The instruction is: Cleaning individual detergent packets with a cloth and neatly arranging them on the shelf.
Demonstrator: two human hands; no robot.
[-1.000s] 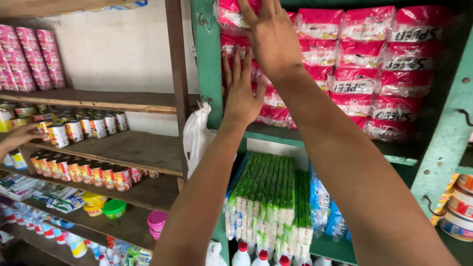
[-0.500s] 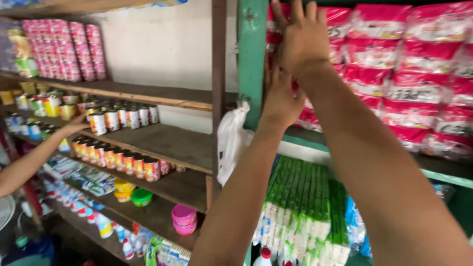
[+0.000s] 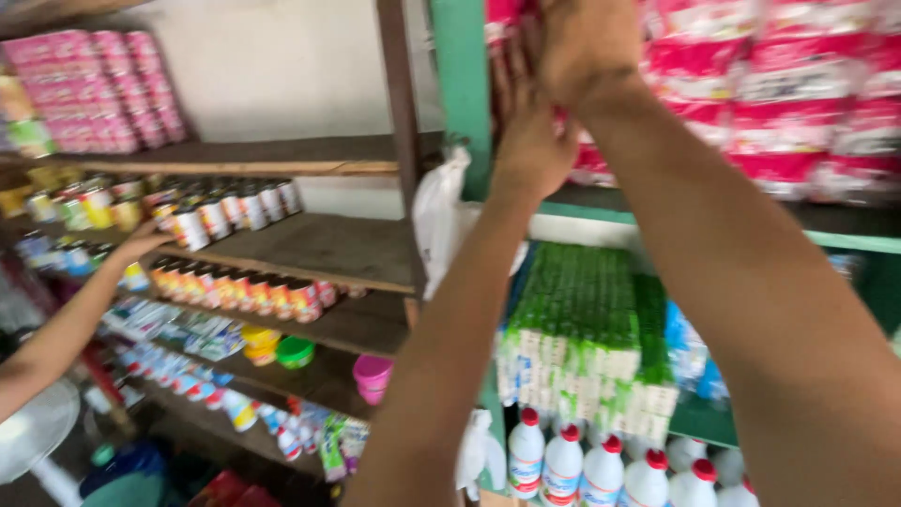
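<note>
Taking the green shelf post (image 3: pixel 462 94) as landmark: well to its left a co-worker's hand (image 3: pixel 141 242) reaches to the row of tins (image 3: pixel 221 211) on a brown wooden shelf (image 3: pixel 319 246). Just right of the post, the left hand (image 3: pixel 527 141) is raised with its fingers (image 3: pixel 511 70) stretched flat upward against the stack of red-and-white packets (image 3: pixel 779 94) — open, not closed round anything. Right of it and higher, the right hand (image 3: pixel 587 47) presses on the same stack; its fingers run out of view at the top, so I cannot tell their grip. The packets lie in rows with their long axes level, stretching rightward from both hands — the right hand is nearer the bulk.
</note>
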